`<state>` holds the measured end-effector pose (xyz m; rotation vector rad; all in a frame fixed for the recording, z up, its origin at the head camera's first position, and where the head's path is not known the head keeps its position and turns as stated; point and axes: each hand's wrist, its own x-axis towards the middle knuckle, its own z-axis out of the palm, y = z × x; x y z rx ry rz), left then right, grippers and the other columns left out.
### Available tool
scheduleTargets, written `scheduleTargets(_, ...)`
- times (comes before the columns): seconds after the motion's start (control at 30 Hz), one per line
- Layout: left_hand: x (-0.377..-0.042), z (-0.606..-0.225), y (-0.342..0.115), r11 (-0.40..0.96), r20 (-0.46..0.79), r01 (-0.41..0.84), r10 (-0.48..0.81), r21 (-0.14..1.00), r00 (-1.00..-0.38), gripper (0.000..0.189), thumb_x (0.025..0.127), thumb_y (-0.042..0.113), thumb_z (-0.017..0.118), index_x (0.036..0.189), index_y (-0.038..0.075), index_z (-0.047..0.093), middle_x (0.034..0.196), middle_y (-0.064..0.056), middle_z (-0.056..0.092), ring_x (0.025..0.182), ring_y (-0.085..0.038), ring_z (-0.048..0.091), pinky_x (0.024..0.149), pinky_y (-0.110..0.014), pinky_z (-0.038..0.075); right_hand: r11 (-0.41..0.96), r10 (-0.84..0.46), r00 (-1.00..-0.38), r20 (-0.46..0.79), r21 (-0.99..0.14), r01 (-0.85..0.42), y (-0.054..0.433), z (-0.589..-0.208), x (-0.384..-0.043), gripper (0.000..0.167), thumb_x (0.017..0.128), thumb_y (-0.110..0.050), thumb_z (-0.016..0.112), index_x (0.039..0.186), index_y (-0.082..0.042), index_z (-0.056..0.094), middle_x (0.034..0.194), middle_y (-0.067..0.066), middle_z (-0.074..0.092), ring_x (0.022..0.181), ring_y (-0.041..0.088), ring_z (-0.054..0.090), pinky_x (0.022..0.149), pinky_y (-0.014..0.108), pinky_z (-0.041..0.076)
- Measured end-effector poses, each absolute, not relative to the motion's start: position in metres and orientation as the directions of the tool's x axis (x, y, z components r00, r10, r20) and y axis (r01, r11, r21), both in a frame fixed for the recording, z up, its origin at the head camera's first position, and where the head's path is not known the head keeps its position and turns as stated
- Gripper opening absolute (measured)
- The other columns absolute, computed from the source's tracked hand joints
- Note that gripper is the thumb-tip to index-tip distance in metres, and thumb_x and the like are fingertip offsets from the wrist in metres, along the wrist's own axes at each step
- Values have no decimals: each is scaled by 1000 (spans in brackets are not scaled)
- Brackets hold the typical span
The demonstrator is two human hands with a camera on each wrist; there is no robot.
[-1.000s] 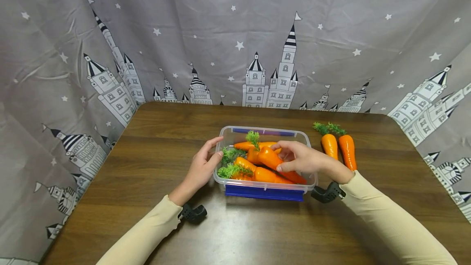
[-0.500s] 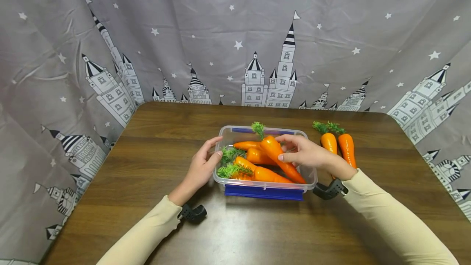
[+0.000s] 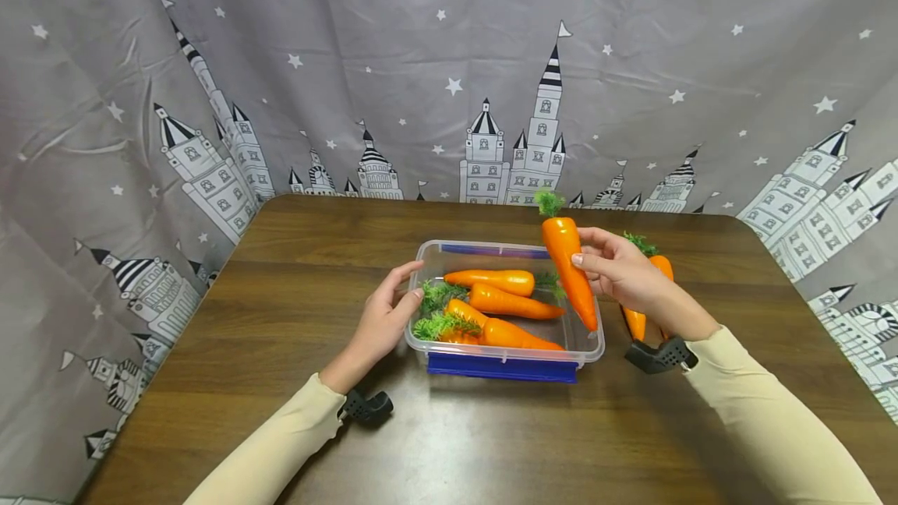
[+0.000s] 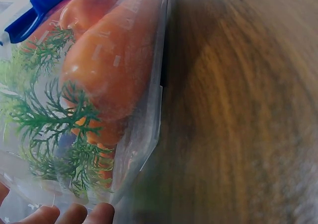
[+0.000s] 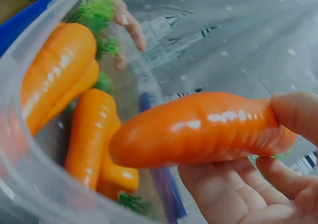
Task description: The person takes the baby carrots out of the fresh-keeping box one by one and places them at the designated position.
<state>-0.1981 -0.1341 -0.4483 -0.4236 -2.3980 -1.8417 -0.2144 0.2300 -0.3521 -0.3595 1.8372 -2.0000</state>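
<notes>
A smooth, glossy tapered orange carrot (image 3: pixel 570 271) and clear rectangular plastic box (image 3: pixel 477 350), mid-frame — semi-glossy brown wood-grain table (image 3: pixel 491 443) below, creased grey cloth curtain (image 3: pixel 393 61) above.

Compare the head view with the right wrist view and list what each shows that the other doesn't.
Only the head view: loose, glossy orange carrots outside the clear, rectangular plastic box, to its right, partly hidden; the cream fabric right sleeve.

Only the right wrist view: the palm side of the right grip, mostly turned away from the head camera.

Both: the tapered orange carrot held in that grip; more orange carrots with green leafy tops inside the box; the left grip at one end; grey cloth printed with white stars and castles.
</notes>
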Motion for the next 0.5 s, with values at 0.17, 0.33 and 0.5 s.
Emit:
scheduleTargets(0.17, -198, -448, -135, 241, 229, 265, 167, 934, -959, 46, 102, 8, 54, 148, 8, 50, 150, -25, 50, 119, -43, 66, 85, -26, 56, -185, -411, -911, -21, -977, 106, 252, -351, -210, 24, 105, -4, 47, 126, -16, 52, 106, 1, 71, 89, 22, 78, 76, 36, 63)
scheduleTargets(0.33, -198, -448, -137, 254, 228, 266, 171, 930, -959, 46, 103, 10, 54, 148, 10, 49, 151, -24, 49, 120, -43, 66, 89, -33, 57, -324, -393, -918, 42, -941, 95, 277, -355, -206, 24, 106, -1, 41, 124, -12, 54, 109, 5, 72, 90, 26, 78, 76, 37, 63)
scheduleTargets(0.5, -198, -449, -138, 259, 232, 271, 172, 927, -957, 46, 103, 9, 54, 149, 9, 49, 149, -25, 51, 120, -42, 66, 89, -30, 57, -384, -326, -945, 36, -918, 97, 303, -361, -203, 24, 106, -1, 41, 121, -11, 57, 104, 6, 73, 89, 25, 78, 76, 34, 63)
